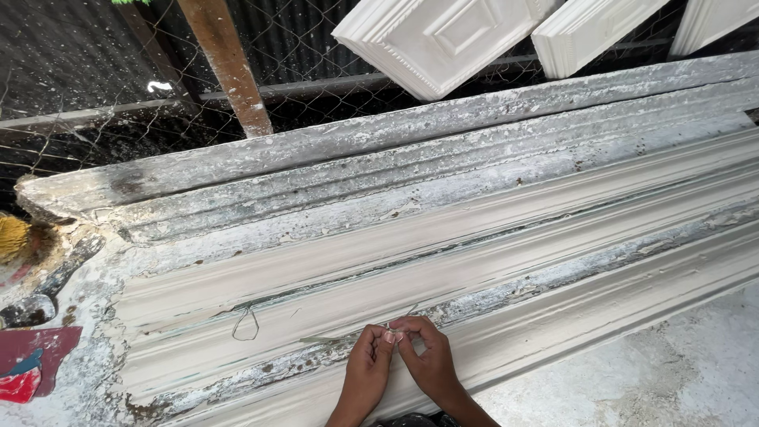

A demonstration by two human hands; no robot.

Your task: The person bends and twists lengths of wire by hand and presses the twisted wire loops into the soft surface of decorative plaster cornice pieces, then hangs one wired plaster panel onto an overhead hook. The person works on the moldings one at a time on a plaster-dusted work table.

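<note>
My left hand [366,366] and my right hand [427,358] meet fingertip to fingertip at the lower middle, pinching a thin piece of wire [390,326] between them. They hover over a long grey-white plaster cornice mould [490,237] that runs from lower left to upper right. A second thin wire loop [246,323] lies on the wet plaster to the left of my hands, apart from them.
White square plaster panels [443,35] lean on a wire mesh fence [79,103] at the back. A rusty post [225,63] stands behind the mould. A plaster-caked tool [47,285] and a red object [32,364] lie at far left. Bare concrete floor [680,372] is at right.
</note>
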